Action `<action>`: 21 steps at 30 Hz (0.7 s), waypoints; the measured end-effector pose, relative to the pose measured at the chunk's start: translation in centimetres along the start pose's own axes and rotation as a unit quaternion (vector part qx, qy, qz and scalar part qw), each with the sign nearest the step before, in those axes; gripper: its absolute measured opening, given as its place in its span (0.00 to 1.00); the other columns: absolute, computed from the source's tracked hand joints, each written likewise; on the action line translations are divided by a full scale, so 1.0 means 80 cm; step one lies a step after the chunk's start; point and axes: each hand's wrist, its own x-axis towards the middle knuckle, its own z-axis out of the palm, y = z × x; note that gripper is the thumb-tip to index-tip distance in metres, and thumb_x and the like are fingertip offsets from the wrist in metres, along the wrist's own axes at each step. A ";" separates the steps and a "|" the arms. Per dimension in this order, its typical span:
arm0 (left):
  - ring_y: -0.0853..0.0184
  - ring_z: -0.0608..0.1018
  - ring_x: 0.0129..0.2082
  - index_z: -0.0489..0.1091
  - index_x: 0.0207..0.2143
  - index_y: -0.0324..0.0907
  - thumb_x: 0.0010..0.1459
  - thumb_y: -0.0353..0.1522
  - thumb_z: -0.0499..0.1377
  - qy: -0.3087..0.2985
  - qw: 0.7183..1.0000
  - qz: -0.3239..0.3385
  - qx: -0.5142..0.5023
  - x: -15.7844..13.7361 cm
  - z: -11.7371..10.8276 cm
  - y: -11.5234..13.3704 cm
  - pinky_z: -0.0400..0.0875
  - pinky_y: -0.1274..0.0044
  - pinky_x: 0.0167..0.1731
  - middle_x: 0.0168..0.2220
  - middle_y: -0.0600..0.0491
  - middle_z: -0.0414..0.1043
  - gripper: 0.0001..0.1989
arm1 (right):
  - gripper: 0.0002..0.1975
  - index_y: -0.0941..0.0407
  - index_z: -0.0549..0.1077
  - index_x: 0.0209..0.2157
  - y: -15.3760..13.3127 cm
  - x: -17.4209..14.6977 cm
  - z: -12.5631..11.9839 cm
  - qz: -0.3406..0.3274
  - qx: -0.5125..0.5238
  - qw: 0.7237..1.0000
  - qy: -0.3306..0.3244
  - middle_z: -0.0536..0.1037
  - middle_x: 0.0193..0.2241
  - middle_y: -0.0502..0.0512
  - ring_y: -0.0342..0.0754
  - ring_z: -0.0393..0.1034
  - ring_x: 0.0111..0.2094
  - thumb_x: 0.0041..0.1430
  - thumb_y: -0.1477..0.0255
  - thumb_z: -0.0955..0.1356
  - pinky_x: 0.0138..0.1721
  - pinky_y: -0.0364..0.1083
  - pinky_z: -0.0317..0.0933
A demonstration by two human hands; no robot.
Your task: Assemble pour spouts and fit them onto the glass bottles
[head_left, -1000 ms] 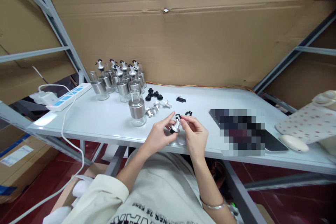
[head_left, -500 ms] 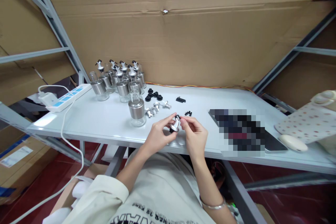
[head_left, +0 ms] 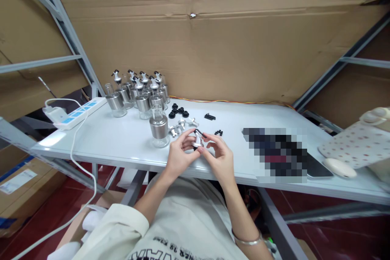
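Observation:
Between my two hands, above the table's front edge, is a silver pour spout with a black flip cap on top. My left hand grips it from the left, fingers curled round its far side. From the right, the fingers of my right hand close on the cap and the spout's base. A glass bottle with a steel band and an uncovered neck stands just left of my left hand. Loose silver spout bodies lie beyond my hands, and black stoppers sit behind those.
Several banded bottles, most topped with spouts, stand at the back left beside a white power strip. Small black parts and tiny black pieces lie mid-table. To the right are a blurred dark flat object, a white mouse-like object and a dotted container.
Both hands have shifted slightly left with the spout. The spout has been turned, so its black cap now points to the right, and my right fingers have spread around it.

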 end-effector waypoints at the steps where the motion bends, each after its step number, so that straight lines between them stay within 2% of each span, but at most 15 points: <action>1: 0.69 0.80 0.37 0.66 0.52 0.37 0.43 0.26 0.64 0.002 1.000 -0.005 -0.007 0.000 0.000 0.001 0.75 0.81 0.39 0.37 0.51 0.76 0.30 | 0.16 0.52 0.76 0.42 0.000 0.000 0.000 -0.002 0.001 1.000 -0.007 0.75 0.36 0.54 0.48 0.68 0.38 0.48 0.70 0.73 0.37 0.48 0.64; 5: 0.69 0.80 0.35 0.67 0.50 0.37 0.42 0.28 0.66 0.010 1.000 -0.020 -0.004 -0.001 -0.001 0.002 0.75 0.82 0.37 0.35 0.52 0.76 0.29 | 0.16 0.52 0.76 0.42 -0.002 0.001 0.000 0.029 0.071 0.997 -0.028 0.76 0.34 0.53 0.48 0.70 0.37 0.48 0.71 0.73 0.38 0.48 0.66; 10: 0.71 0.79 0.33 0.69 0.48 0.37 0.39 0.27 0.66 0.017 0.999 -0.041 0.003 -0.001 -0.001 0.002 0.74 0.83 0.34 0.33 0.53 0.75 0.29 | 0.12 0.53 0.78 0.35 -0.002 0.003 -0.002 0.082 0.134 0.987 -0.023 0.77 0.31 0.52 0.47 0.71 0.34 0.43 0.72 0.74 0.38 0.49 0.68; 16: 0.74 0.77 0.29 0.70 0.45 0.37 0.35 0.25 0.65 0.022 0.997 -0.067 -0.018 -0.002 0.000 0.005 0.72 0.86 0.30 0.29 0.56 0.73 0.29 | 0.11 0.52 0.78 0.31 0.001 0.004 -0.006 0.062 0.151 0.986 -0.029 0.76 0.28 0.50 0.45 0.71 0.32 0.41 0.74 0.75 0.38 0.48 0.68; 21: 0.74 0.77 0.28 0.70 0.41 0.37 0.33 0.25 0.65 0.028 0.997 -0.068 -0.029 -0.001 0.000 0.006 0.71 0.86 0.29 0.27 0.58 0.72 0.26 | 0.09 0.53 0.77 0.29 0.003 0.004 -0.005 0.057 0.137 0.988 -0.043 0.76 0.29 0.51 0.46 0.71 0.31 0.42 0.70 0.76 0.38 0.48 0.68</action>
